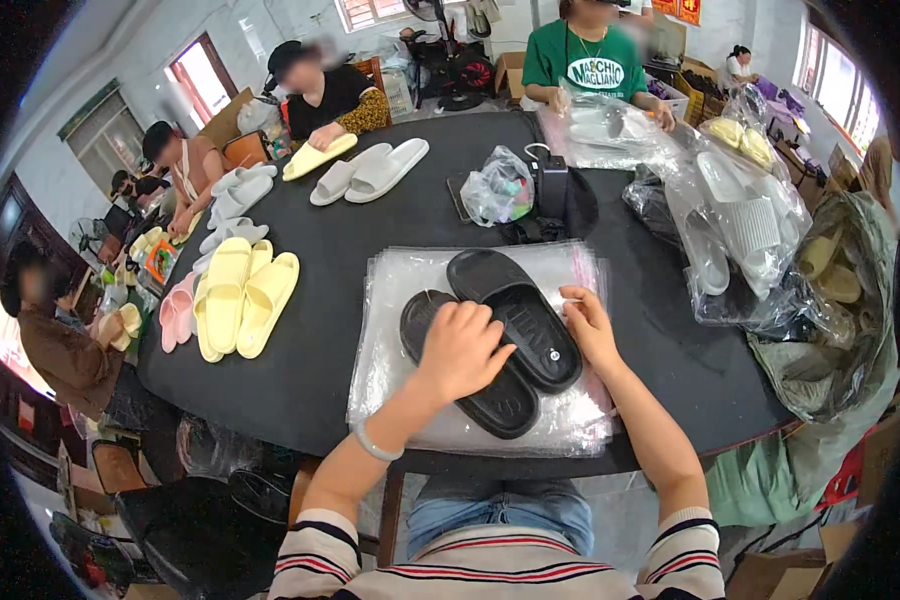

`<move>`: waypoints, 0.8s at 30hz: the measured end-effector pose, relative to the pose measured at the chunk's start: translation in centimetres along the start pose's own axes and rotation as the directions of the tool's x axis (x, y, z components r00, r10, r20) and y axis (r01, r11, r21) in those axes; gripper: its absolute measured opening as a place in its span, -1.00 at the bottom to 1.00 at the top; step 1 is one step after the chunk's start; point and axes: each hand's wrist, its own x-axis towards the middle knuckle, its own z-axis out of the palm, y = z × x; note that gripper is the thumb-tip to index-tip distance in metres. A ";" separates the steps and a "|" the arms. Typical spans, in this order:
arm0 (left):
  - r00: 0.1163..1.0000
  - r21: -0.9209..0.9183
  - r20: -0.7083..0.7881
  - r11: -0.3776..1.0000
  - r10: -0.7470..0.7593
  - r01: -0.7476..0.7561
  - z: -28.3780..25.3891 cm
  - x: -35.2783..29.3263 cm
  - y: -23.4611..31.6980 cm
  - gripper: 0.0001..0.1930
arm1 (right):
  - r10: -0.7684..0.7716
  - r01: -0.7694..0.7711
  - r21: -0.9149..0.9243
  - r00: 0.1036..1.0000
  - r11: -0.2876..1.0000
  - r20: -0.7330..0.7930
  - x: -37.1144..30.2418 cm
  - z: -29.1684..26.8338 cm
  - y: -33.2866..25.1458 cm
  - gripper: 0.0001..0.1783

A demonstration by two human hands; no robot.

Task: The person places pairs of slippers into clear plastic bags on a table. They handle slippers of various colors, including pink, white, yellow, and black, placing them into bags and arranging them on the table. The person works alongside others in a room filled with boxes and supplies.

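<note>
Two black slide sandals lie stacked at an angle on a pile of clear plastic bags (400, 300) on the black table (350, 230). The upper sandal (515, 310) overlaps the lower sandal (495, 400). My left hand (460, 345) rests on top of the pair with fingers curled over them. My right hand (588, 325) pinches the right edge of the top plastic bag beside the upper sandal.
Yellow slides (238, 298), pink slides (177, 312) and grey slides (370, 172) lie on the table's left and far side. A small bag of items (498, 188) and a black device (552, 188) sit mid-table. Bagged slides (745, 235) pile at right. Several other people sit around the table.
</note>
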 end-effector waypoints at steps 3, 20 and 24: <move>0.997 0.154 0.080 0.988 -0.015 0.003 3.9 0.1 -0.1 -0.83 | -0.045 0.041 0.067 0.997 0.997 0.068 0.8 0.2 1.2 -0.66; 0.800 -0.508 0.207 0.637 -0.563 0.580 -14.0 -4.7 -10.5 -0.65 | -0.010 0.026 -0.153 0.994 0.988 0.105 0.2 0.3 -0.2 -0.63; 0.719 -0.172 0.067 0.702 -0.691 0.691 -20.1 -7.3 -18.3 -0.60 | -0.038 0.064 -0.219 0.992 0.974 0.123 0.0 0.2 0.0 -0.64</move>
